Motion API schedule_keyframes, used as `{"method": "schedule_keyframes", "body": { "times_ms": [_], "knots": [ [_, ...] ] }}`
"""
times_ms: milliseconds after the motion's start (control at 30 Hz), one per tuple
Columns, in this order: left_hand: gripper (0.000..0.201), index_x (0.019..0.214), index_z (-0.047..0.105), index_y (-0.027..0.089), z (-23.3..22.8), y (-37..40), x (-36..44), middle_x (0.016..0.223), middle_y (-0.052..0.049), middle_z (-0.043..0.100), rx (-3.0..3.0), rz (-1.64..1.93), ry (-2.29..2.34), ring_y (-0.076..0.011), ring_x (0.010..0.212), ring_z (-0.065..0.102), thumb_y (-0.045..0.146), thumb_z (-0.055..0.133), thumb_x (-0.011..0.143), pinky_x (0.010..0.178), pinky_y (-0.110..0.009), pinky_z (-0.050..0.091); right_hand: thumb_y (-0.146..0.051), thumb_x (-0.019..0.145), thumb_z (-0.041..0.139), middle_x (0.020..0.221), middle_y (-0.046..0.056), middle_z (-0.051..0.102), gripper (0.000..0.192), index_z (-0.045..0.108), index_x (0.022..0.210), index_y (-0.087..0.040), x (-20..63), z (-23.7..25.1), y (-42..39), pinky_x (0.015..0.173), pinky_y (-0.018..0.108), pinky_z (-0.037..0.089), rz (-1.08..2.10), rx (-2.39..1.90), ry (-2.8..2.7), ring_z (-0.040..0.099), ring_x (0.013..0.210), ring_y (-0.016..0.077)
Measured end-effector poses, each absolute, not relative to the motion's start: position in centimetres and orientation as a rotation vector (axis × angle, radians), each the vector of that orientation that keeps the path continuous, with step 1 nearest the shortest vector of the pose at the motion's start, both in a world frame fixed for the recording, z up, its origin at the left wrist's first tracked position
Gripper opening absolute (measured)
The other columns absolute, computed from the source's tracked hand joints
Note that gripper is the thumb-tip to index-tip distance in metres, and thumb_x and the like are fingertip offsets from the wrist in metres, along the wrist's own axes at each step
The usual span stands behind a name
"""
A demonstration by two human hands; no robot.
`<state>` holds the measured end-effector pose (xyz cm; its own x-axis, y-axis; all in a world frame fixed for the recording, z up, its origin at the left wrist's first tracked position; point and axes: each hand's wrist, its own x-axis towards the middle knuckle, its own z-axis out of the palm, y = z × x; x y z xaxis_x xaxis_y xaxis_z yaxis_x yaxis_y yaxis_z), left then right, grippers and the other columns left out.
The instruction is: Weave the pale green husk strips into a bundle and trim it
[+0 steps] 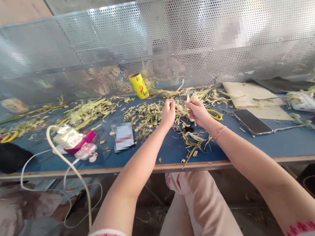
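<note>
My left hand (pixel 168 113) and my right hand (pixel 197 111) are both closed on a bunch of pale dry leaf strips (pixel 182 108), held between them just above the blue table (pixel 295 141). Loose strips (pixel 192 140) hang and lie below my hands, down to the table's front edge. A wider heap of green and pale strips (pixel 145 115) lies to the left of my left hand. Yellow-handled scissors (pixel 215 114) lie just right of my right hand.
A yellow roll (pixel 139 85) stands at the back by the perforated metal screen (pixel 192 31). A phone (pixel 251 121) and cardboard sheet (pixel 256 98) lie to the right. At left are a white charger with cable (pixel 68 137), pink items (pixel 86 151), a card (pixel 123 136) and a black pouch (pixel 3 157).
</note>
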<state>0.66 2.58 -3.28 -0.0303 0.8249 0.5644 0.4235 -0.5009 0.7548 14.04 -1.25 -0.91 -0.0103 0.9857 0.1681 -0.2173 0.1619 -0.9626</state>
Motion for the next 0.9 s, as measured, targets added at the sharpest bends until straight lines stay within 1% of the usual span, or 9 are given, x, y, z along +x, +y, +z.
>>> {"method": "schedule_keyframes", "body": {
  "times_ms": [133, 267, 433, 600, 667, 733, 833, 900],
  "knots": [
    [0.016, 0.076, 0.039, 0.022, -2.8, 2.1, 0.6, 0.062, 0.003, 0.048, 1.887, 1.475, 1.378, -0.0132, 0.059, 0.051, 0.025, 0.042, 0.092, 0.064, -0.027, 0.039, -0.038, 0.073, 0.068, 0.052, -0.012, 0.022, 0.027, 0.047, 0.074, -0.021, 14.1, -0.8, -1.1, 0.035, 0.017, 0.012, 1.163, -0.887, -1.126, 0.017, 0.037, 0.0014],
    [0.015, 0.079, 0.039, 0.022, -2.8, 2.1, 0.4, 0.055, 0.006, 0.040, 1.854, 1.426, 1.401, -0.0128, 0.050, 0.046, 0.025, 0.040, 0.093, 0.060, -0.027, 0.036, -0.039, 0.075, 0.067, 0.054, -0.011, 0.024, 0.026, 0.048, 0.076, -0.021, 14.4, -0.9, -0.8, 0.036, 0.017, 0.011, 1.120, -0.848, -1.094, 0.018, 0.038, 0.0012],
    [0.018, 0.081, 0.039, 0.022, -2.8, 2.1, 0.2, 0.054, 0.006, 0.041, 1.880, 1.451, 1.274, -0.0107, 0.047, 0.044, 0.033, 0.039, 0.095, 0.057, -0.026, 0.036, -0.041, 0.079, 0.061, 0.056, -0.010, 0.027, 0.022, 0.050, 0.082, -0.022, 14.9, -0.8, -0.4, 0.036, 0.017, 0.012, 1.101, -0.870, -1.019, 0.017, 0.038, 0.0014],
    [0.024, 0.083, 0.042, 0.022, -3.1, 2.2, 0.5, 0.055, 0.006, 0.041, 1.818, 1.459, 1.234, -0.0102, 0.049, 0.047, 0.042, 0.038, 0.094, 0.059, -0.026, 0.040, -0.041, 0.079, 0.062, 0.055, -0.010, 0.030, 0.024, 0.049, 0.078, -0.021, 14.7, -1.0, -0.8, 0.035, 0.017, 0.010, 1.227, -0.919, -1.142, 0.018, 0.037, 0.0012],
    [0.025, 0.083, 0.044, 0.022, -3.3, 2.5, 0.6, 0.058, 0.005, 0.044, 1.809, 1.487, 1.225, -0.0108, 0.053, 0.050, 0.045, 0.040, 0.093, 0.061, -0.027, 0.042, -0.043, 0.078, 0.064, 0.054, -0.010, 0.030, 0.028, 0.048, 0.075, -0.021, 14.3, -1.3, -0.9, 0.035, 0.016, 0.012, 1.284, -0.903, -1.210, 0.021, 0.037, 0.0013],
    [0.028, 0.083, 0.045, 0.022, -3.5, 2.6, 0.6, 0.057, 0.005, 0.045, 1.801, 1.487, 1.201, -0.0110, 0.054, 0.050, 0.048, 0.041, 0.092, 0.060, -0.027, 0.042, -0.043, 0.077, 0.065, 0.053, -0.009, 0.034, 0.030, 0.046, 0.071, -0.020, 14.0, -1.6, -0.9, 0.035, 0.016, 0.017, 1.288, -0.890, -1.257, 0.026, 0.037, 0.0019],
    [0.034, 0.084, 0.047, 0.021, -3.7, 2.4, 0.7, 0.055, 0.005, 0.045, 1.799, 1.410, 1.142, -0.0098, 0.050, 0.047, 0.054, 0.041, 0.090, 0.057, -0.025, 0.041, -0.046, 0.080, 0.063, 0.053, -0.007, 0.039, 0.033, 0.046, 0.069, -0.020, 13.7, -2.1, -0.7, 0.036, 0.018, 0.026, 1.172, -0.914, -1.309, 0.034, 0.038, 0.0037],
    [0.037, 0.083, 0.048, 0.021, -3.6, 2.2, 0.8, 0.055, 0.005, 0.046, 1.824, 1.363, 1.118, -0.0094, 0.049, 0.047, 0.056, 0.042, 0.089, 0.056, -0.025, 0.040, -0.049, 0.081, 0.061, 0.053, -0.007, 0.041, 0.034, 0.047, 0.069, -0.020, 13.7, -2.4, -0.4, 0.037, 0.019, 0.029, 1.114, -0.932, -1.336, 0.037, 0.038, 0.0048]
  ]
}}
